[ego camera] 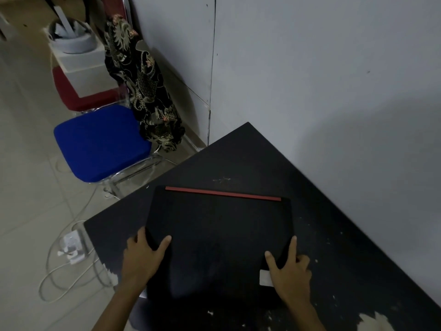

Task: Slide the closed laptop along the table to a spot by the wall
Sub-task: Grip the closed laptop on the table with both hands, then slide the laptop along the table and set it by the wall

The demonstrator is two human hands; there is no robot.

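A closed black laptop (218, 225) with a red strip along its far edge lies flat on the black table (334, 247). My left hand (143, 254) grips its near left corner, thumb on the lid and fingers around the side. My right hand (290, 266) holds the near right corner the same way, thumb on the lid, index finger along the right edge. The grey wall (322, 80) runs along the table's far right side, a bare strip of tabletop lying between it and the laptop.
The tabletop has chipped pale patches near its front edge (374, 318). On the tiled floor to the left stand a blue-cushioned chair (100, 144), a red chair carrying a white box (78, 65), a patterned cloth (143, 87), and white cables with a power strip (71, 247).
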